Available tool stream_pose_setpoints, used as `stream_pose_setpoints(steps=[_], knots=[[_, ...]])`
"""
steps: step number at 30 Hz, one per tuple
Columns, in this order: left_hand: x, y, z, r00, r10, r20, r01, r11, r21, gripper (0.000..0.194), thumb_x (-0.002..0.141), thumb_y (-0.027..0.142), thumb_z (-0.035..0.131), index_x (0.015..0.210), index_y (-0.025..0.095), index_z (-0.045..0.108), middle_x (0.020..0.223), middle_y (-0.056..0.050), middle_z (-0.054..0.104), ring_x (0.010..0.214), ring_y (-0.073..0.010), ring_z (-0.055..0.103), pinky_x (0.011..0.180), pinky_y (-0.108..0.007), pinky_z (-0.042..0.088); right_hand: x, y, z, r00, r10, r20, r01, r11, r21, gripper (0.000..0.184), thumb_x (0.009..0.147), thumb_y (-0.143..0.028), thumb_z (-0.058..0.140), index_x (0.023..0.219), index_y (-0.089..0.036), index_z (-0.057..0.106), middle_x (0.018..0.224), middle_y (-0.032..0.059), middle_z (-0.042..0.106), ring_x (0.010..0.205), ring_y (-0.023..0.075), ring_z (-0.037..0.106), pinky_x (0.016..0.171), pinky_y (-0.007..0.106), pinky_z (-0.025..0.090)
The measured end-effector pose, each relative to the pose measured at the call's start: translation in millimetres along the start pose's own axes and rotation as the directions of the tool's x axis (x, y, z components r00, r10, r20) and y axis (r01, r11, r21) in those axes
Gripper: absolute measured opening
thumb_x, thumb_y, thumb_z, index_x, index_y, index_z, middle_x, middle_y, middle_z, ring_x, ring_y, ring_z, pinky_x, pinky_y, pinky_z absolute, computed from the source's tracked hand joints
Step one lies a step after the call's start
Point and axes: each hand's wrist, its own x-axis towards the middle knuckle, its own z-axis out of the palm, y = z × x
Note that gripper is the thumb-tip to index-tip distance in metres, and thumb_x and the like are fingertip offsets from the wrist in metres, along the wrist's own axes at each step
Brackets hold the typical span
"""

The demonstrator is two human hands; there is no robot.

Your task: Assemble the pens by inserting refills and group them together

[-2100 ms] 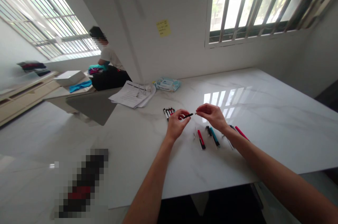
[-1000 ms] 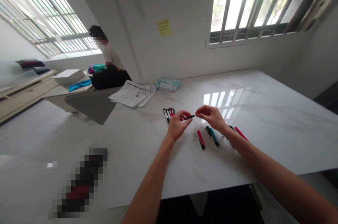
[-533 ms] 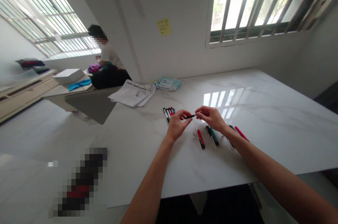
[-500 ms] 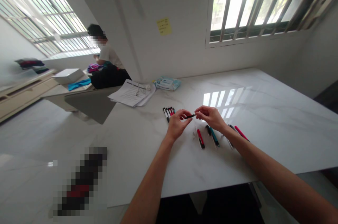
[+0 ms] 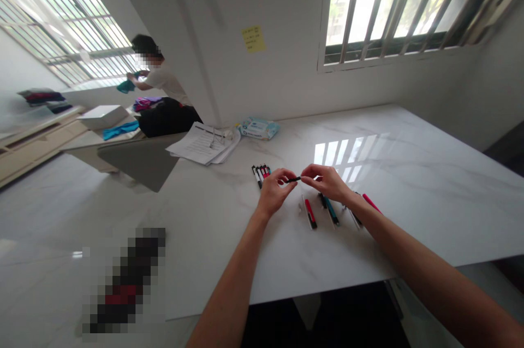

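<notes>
My left hand (image 5: 274,194) is closed, its thumb and fingers pinching a short black pen barrel (image 5: 292,179) just above the table. The fingertips of my right hand (image 5: 328,182) close together at the barrel's right end; any small part between them is too tiny to make out. Behind my left hand lies a row of several click pens (image 5: 257,175), partly hidden by that hand. Below my hands rest red and black pen parts (image 5: 310,213), teal and black pen parts (image 5: 329,209) and thin white pieces. A red pen part (image 5: 372,204) lies partly behind my right forearm.
The white marbled table (image 5: 429,189) extends to the right. Papers with a pair of glasses (image 5: 204,143) and a wipes pack (image 5: 259,129) lie at its back left. Beyond, a person (image 5: 170,86) handles teal cloth beside a white box (image 5: 102,117). A yellow note (image 5: 253,39) is on the wall.
My right fingertips have come slightly closer to my left hand, and the pale bit between the barrel and those fingers shows less. The person behind has raised a teal cloth.
</notes>
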Motion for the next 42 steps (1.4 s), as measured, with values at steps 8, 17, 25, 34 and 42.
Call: stream_pose_setpoints(steps=[8, 17, 25, 34, 42], knots=[[0.5, -2.4, 0.9, 1.0, -0.018, 0.026, 0.019, 0.999, -0.047, 0.012, 0.082, 0.03, 0.073, 0.09, 0.021, 0.072, 0.09, -0.002, 0.074, 0.079, -0.0158, 0.064, 0.076, -0.03, 0.051, -0.5, -1.6, -2.2, 0.999, -0.029, 0.019, 0.031, 0.997, -0.065, 0.031, 0.09, -0.051, 0.065, 0.097, -0.022, 0.073, 0.077, 0.0023, 0.072, 0.066, 0.0166, 0.061, 0.063, 0.028, 0.048], [3.1, -3.6, 0.8, 0.987, -0.162, 0.021, 0.157, 0.906, -0.394, 0.034, 0.07, 0.039, 0.085, 0.094, 0.018, 0.074, 0.089, -0.005, 0.073, 0.079, -0.0161, 0.067, 0.074, -0.028, 0.054, -1.5, -6.1, 1.3, 0.996, -0.034, 0.081, 0.045, 0.99, -0.134, 0.039, 0.096, -0.052, 0.056, 0.083, -0.02, 0.074, 0.064, -0.0009, 0.062, 0.058, 0.0135, 0.049, 0.055, 0.026, 0.035], [1.8, 0.3, -1.2, 0.965, -0.256, 0.055, 0.235, 0.75, -0.618, 0.038, 0.076, 0.044, 0.081, 0.103, 0.02, 0.069, 0.091, -0.003, 0.07, 0.084, -0.0161, 0.07, 0.081, -0.031, 0.058, -14.3, -30.7, -5.8, 0.969, -0.079, 0.233, 0.138, 0.958, -0.251, 0.048, 0.086, -0.05, 0.072, 0.127, -0.026, 0.069, 0.093, 0.0055, 0.074, 0.086, 0.0228, 0.064, 0.074, 0.033, 0.05], [-0.3, -1.8, -0.6, 0.939, -0.328, 0.101, 0.309, 0.679, -0.666, 0.043, 0.086, 0.056, 0.068, 0.114, 0.027, 0.053, 0.106, -0.003, 0.068, 0.095, -0.0206, 0.075, 0.087, -0.037, 0.059, -32.0, -42.1, -14.9, 0.883, -0.037, 0.468, 0.285, 0.834, -0.472, 0.114, 0.057, -0.056, 0.092, 0.156, -0.028, 0.043, 0.124, 0.0137, 0.067, 0.127, 0.0391, 0.051, 0.106, 0.049, 0.042], [3.8, -3.5, -3.6, 0.877, -0.475, 0.077, 0.362, 0.546, -0.755, 0.051, 0.073, 0.036, 0.085, 0.118, 0.021, 0.066, 0.094, -0.002, 0.07, 0.075, -0.0106, 0.07, 0.072, -0.022, 0.056, -31.9, -41.1, -15.0, 0.822, 0.001, 0.57, 0.35, 0.788, -0.506, 0.109, 0.061, -0.043, 0.092, 0.156, -0.027, 0.041, 0.124, 0.0129, 0.064, 0.123, 0.0377, 0.052, 0.107, 0.05, 0.041]])
